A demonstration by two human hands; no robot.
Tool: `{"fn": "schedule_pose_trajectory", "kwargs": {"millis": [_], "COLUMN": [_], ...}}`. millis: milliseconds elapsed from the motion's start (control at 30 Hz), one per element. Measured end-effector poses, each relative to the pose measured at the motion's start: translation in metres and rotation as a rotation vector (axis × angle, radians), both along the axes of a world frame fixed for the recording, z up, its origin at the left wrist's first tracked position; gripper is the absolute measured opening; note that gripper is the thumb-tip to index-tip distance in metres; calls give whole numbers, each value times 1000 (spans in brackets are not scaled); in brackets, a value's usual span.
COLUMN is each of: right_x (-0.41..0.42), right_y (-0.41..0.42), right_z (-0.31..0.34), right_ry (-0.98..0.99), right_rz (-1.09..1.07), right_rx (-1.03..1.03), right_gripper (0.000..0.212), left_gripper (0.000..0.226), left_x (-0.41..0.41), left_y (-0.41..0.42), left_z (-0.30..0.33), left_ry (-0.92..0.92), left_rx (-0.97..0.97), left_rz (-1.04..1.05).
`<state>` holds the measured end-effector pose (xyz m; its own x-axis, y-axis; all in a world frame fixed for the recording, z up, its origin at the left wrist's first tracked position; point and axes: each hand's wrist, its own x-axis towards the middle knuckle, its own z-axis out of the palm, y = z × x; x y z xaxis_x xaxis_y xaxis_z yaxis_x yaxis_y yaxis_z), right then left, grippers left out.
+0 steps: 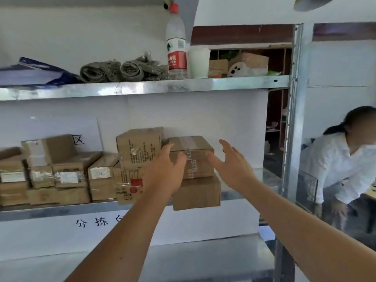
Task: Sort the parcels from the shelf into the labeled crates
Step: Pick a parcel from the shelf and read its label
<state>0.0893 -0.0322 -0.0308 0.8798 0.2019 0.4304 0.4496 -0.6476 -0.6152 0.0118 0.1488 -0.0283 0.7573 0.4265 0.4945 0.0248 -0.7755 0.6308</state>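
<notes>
Several brown cardboard parcels stand on the middle metal shelf [61,210]. A taped parcel [195,159] sits on top of a plain one [196,193] at the right end of the row. My left hand [164,169] is spread at the taped parcel's left front corner, fingers apart, touching or nearly touching it. My right hand [230,161] is held spread just off its right side, not gripping. A taller printed parcel [139,146] stands to the left on another box. No crates are in view.
The upper shelf [142,87] carries a water bottle [176,43], rolled cloths [122,71], a white cup and a blue-white bag. A steel upright [293,110] bounds the shelf on the right. Beyond it a person in a white shirt [335,165] bends down.
</notes>
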Motion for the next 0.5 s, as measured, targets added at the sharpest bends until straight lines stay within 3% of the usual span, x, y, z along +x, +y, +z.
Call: {"fn": "schedule_pose_trajectory", "kwargs": {"millis": [200,333,500], "right_x": [46,57,60], "right_y": [11,21,22], "right_z": [21,23,18], "right_ry": [173,274,267], "right_rz": [90,125,100], "right_rx": [76,138,219], "right_gripper": [87,61,60], "left_gripper": [55,52,41], "left_x": [28,41,51], "left_y": [-6,-4,-8], "left_z": [12,18,19], "left_ry": [113,161,116], "left_rx": [-20,0,34], "left_rz": [88,93,130]}}
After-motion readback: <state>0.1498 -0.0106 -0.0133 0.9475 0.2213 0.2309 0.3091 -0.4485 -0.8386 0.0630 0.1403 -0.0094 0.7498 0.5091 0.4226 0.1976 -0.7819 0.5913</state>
